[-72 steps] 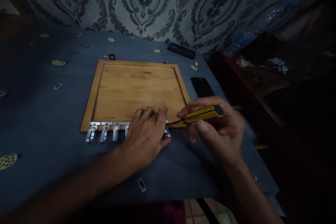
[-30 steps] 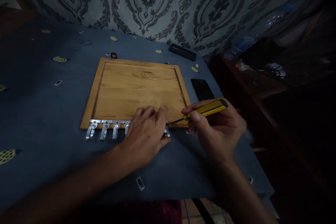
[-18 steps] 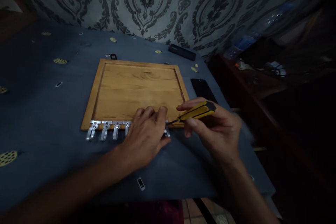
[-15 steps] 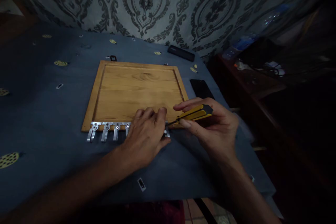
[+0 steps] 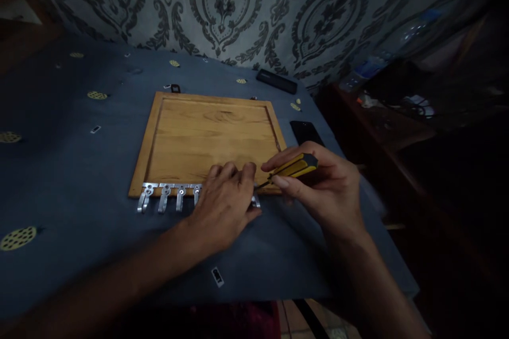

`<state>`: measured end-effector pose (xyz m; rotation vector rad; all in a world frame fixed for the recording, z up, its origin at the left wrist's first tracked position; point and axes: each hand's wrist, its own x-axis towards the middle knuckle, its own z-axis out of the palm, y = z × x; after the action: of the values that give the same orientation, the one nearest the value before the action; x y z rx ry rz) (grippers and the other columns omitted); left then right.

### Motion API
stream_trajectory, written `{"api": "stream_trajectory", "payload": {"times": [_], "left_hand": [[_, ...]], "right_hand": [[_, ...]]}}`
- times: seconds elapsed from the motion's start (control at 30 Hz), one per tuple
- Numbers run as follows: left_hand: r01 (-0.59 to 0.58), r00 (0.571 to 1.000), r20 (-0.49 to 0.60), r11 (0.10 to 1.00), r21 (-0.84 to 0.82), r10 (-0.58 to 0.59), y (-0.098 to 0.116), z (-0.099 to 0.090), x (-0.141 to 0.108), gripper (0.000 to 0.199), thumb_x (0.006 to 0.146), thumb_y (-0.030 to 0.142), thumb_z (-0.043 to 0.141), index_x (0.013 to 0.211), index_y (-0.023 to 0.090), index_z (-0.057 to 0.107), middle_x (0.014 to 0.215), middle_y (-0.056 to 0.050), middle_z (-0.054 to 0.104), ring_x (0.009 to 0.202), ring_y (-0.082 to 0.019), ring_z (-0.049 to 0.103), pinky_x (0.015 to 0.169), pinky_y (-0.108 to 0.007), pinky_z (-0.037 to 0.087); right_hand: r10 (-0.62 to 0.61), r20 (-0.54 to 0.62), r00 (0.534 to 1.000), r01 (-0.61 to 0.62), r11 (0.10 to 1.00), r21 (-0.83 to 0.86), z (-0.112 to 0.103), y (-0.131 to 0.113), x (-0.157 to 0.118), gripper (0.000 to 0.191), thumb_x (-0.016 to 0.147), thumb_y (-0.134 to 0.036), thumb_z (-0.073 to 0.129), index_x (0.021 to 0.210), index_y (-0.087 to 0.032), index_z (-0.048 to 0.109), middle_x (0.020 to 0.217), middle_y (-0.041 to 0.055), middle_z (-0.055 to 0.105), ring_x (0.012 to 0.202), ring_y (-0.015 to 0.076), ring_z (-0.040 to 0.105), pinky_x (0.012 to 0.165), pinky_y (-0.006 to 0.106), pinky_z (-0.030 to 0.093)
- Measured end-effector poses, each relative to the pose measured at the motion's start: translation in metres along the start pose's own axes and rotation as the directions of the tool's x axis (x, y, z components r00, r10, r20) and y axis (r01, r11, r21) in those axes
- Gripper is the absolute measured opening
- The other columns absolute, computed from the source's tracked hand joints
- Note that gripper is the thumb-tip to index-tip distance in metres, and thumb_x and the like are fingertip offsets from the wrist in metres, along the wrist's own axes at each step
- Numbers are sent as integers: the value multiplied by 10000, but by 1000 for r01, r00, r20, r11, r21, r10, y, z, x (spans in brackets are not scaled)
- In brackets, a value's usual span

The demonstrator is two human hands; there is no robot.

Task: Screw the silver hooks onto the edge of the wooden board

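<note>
Running along the near edge of the wooden board (image 5: 214,137), the metal hook rail (image 5: 159,185) has its long axis left to right, its hooks pointing towards the person. Four hooks show left of the left hand (image 5: 225,204), which hides the rail's middle. That hand lies palm down across rail and board edge, fingers bent and close together, thumb apart on the near side; whether it grips anything underneath, I cannot tell. Just right of it, part of another hook shows. There the screwdriver (image 5: 294,166) meets the rail, tip down and to the left, handle up and to the right, long axis slanting low rather than upright. The right hand (image 5: 334,185) pinches the handle between thumb and fingers. The step looks like turning a screw at this end, though the tip's seat is too small to see; the next move seems to call for firm left-hand pressure and a steeper shaft.
</note>
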<state>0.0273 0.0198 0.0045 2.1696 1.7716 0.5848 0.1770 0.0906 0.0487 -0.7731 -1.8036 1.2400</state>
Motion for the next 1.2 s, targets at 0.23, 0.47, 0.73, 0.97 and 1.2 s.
{"api": "stream_trajectory", "payload": {"times": [0.23, 0.47, 0.73, 0.97, 1.2], "left_hand": [[26, 1000, -10, 1000, 12, -26, 1, -1, -1, 581, 830, 330, 769, 1273, 167, 430, 1057, -89, 656, 1097, -311, 579, 937, -450, 447], [28, 1000, -5, 1000, -11, -28, 2, -3, -1, 582, 803, 295, 801, 1244, 184, 437, 1052, -74, 667, 1082, -302, 586, 927, -444, 453], [36, 999, 16, 999, -17, -35, 3, -5, 0, 573, 803, 283, 803, 1233, 185, 437, 1061, -73, 676, 1082, -296, 588, 934, -434, 446], [29, 1000, -10, 999, -24, -29, 2, -2, -1, 602, 802, 285, 803, 1256, 184, 422, 1080, -76, 674, 1083, -296, 592, 932, -435, 448], [19, 999, -35, 1000, -9, -19, 1, -1, 0, 615, 790, 297, 818, 1253, 181, 429, 1099, -86, 680, 1090, -296, 599, 935, -428, 458]], "right_hand": [[22, -35, 999, -20, 998, 60, -4, 8, -11, 251, 817, -381, 792, 1010, -228, 744, 843, 15, 742, 445, 77, 569, 390, 215, 507], [-131, -283, 950, 149, 988, 41, -9, 17, -15, 220, 846, -427, 762, 955, -237, 744, 835, 26, 731, 404, 80, 549, 347, 233, 450], [-82, -235, 969, 85, 996, 4, -7, 19, -15, 190, 847, -402, 764, 960, -249, 744, 853, 3, 727, 410, 81, 561, 369, 245, 461], [-86, -195, 977, 95, 995, 33, -6, 20, -14, 139, 863, -360, 756, 951, -253, 741, 850, -8, 736, 436, 68, 584, 383, 210, 467], [-64, -171, 983, 64, 998, -6, -4, 17, -13, 175, 835, -381, 782, 897, -226, 731, 797, -12, 720, 407, 62, 574, 388, 207, 483]]}}
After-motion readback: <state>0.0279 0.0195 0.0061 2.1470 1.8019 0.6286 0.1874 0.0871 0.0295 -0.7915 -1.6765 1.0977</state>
